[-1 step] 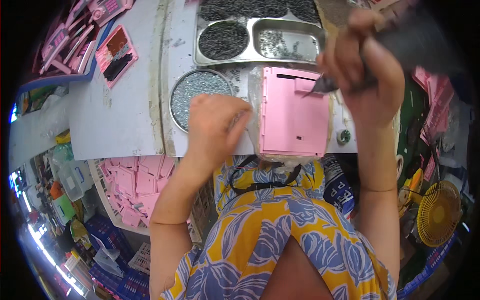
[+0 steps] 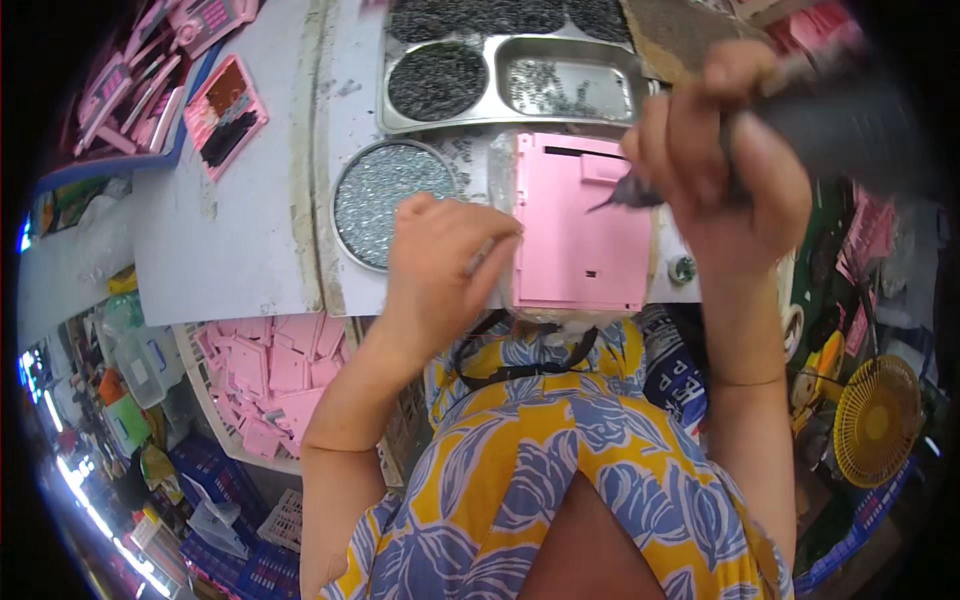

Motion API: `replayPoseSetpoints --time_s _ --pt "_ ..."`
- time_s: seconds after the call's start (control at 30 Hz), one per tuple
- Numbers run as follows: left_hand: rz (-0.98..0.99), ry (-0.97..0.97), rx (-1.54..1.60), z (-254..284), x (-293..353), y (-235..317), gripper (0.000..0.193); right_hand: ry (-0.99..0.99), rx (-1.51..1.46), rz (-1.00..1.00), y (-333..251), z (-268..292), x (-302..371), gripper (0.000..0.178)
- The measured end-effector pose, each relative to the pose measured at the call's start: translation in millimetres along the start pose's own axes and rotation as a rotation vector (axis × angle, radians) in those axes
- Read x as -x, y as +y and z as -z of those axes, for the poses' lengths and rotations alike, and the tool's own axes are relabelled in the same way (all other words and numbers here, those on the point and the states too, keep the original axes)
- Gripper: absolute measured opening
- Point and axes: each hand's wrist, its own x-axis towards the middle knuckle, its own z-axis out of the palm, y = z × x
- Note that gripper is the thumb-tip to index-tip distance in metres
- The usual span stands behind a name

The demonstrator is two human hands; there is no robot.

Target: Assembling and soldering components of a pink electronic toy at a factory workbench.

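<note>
A flat pink plastic panel lies on a plastic-wrapped pad in front of me. My right hand is wrapped round a dark power screwdriver, blurred by motion. Its thin bit points left, over the panel's upper right part; whether it touches cannot be told. Thumb and fingers of my left hand are pinched together at the panel's left edge. What they hold, if anything, is too small to make out. Beside this hand, a round dish holds many small silvery screws, partly hidden by the hand.
Behind the panel stands a steel compartment tray with dark small parts. A small pink case lies at the left, near a blue bin of pink toys. Below the table edge is a crate of pink pieces. A yellow fan stands right.
My left hand has moved right, up to the panel's left edge. The screwdriver's bit has shifted a little left and nearer to me. The whole view has shifted slightly.
</note>
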Motion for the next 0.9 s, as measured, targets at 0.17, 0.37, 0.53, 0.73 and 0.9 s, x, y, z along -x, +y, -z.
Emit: replayPoseSetpoints --time_s 0.17,0.37,0.53,0.73,0.9 --pt "-0.005 0.023 0.178 -23.0 -1.8 22.3 0.012 -0.113 0.033 -0.018 -15.4 -21.1 22.6 0.030" --pt "0.034 0.002 0.262 -22.4 -3.9 19.4 0.013 0.092 0.175 -0.098 -11.9 -38.2 22.2 0.035" --pt "-0.009 0.004 0.026 -18.4 3.4 10.7 0.017 0.112 0.148 -0.134 1.6 -43.4 24.1 0.037" --pt "0.198 -0.015 -0.498 16.3 4.8 -42.8 0.021 0.036 0.107 -0.049 -0.1 -11.5 30.7 0.028" --pt "0.217 0.007 -0.440 20.7 11.6 -61.9 0.012 0.160 0.215 -0.071 -21.9 -8.8 63.0 0.029"
